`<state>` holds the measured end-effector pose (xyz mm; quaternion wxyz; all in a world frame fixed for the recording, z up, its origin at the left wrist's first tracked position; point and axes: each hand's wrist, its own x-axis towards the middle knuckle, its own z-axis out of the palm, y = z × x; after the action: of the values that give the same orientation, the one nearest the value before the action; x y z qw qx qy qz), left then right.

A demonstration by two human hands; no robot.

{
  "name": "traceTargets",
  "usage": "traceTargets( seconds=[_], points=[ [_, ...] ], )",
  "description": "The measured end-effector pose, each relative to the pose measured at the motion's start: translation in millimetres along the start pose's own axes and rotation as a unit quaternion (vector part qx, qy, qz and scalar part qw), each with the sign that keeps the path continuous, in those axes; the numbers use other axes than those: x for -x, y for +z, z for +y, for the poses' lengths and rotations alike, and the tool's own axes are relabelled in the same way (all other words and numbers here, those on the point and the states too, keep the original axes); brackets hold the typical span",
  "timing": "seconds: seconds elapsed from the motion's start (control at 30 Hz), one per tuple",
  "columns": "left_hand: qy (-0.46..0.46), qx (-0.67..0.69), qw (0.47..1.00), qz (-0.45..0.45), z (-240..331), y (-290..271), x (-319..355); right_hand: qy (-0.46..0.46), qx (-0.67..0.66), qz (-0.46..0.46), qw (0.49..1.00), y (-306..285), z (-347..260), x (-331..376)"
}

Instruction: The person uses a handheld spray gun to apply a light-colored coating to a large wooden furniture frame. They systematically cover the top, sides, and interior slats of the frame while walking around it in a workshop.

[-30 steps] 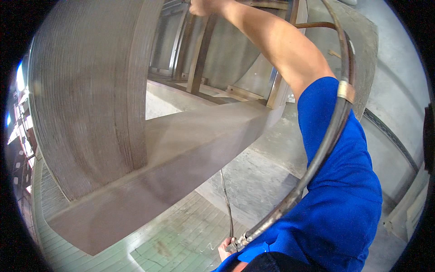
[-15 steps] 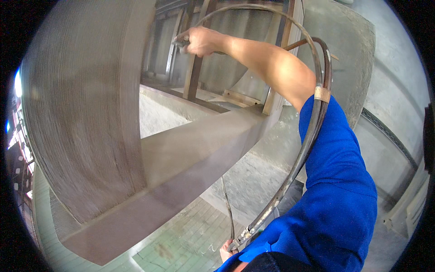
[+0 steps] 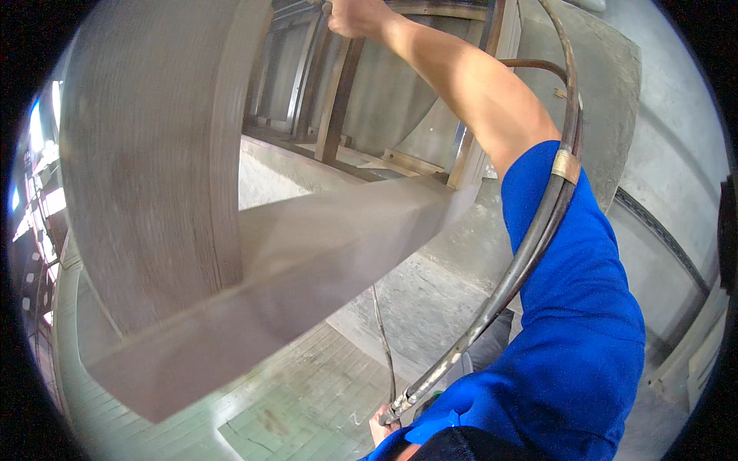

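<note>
My right hand (image 3: 357,14) is raised at the top edge, arm stretched out in a blue sleeve. Its fingers are closed round a small metal spray gun (image 3: 326,7), mostly cut off by the picture's edge. Haze blurs the air around a tall brown-grey piece (image 3: 154,169) with fine vertical ridges, left of the hand. That piece stands on a long, smooth base (image 3: 254,315) of the same colour. Two dark hoses (image 3: 530,257), bound with tan tape (image 3: 566,166), loop past my right sleeve. Low in the middle, my left hand (image 3: 380,426) grips the hoses' lower end, partly hidden by my clothing.
Behind the base stands a metal frame (image 3: 333,104) with upright bars and grey sheeting. A thin cable (image 3: 384,338) hangs near my left hand. Grey concrete (image 3: 584,100) lies to the right, with a dark slotted strip (image 3: 661,234); greenish tiles (image 3: 300,399) cover the floor below.
My right hand has moved up to the top edge with the spray gun. The hose loop has shifted up and right. My left hand stays on the hoses.
</note>
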<state>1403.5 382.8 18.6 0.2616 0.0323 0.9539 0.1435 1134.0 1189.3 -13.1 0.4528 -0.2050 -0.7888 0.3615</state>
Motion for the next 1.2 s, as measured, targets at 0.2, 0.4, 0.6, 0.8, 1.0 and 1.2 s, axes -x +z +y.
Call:
traceTargets(
  seconds=[0.2, 0.4, 0.6, 0.8, 1.0, 1.2],
  points=[
    [0.016, -0.051, 0.998, -0.030, 26.4, -2.5, 7.9, 0.005, -0.004, -0.117, 0.993, -6.5, -37.4, 45.4],
    [-0.005, -0.062, 0.998, 0.001, 39.2, 17.8, 35.5, 0.048, -0.285, -0.193, 0.938, -87.0, -64.5, 79.5],
    [0.094, -0.160, 0.982, 0.022, -7.2, 32.0, 6.0, 0.272, -0.054, 0.075, 0.958, -225.0, -59.2, 213.9],
    [0.133, -0.087, 0.984, 0.077, -67.0, 31.3, -107.2, 0.346, -0.078, 0.233, 0.905, -284.4, -107.7, 407.7],
    [0.099, 0.093, 0.964, 0.227, -136.0, -27.5, -189.4, 0.512, -0.054, 0.234, 0.824, -167.7, -175.2, 532.3],
    [0.103, 0.190, 0.903, 0.370, -156.7, -88.9, -222.6, 0.432, -0.205, 0.001, 0.878, 0.3, -223.8, 478.2]
  ],
)
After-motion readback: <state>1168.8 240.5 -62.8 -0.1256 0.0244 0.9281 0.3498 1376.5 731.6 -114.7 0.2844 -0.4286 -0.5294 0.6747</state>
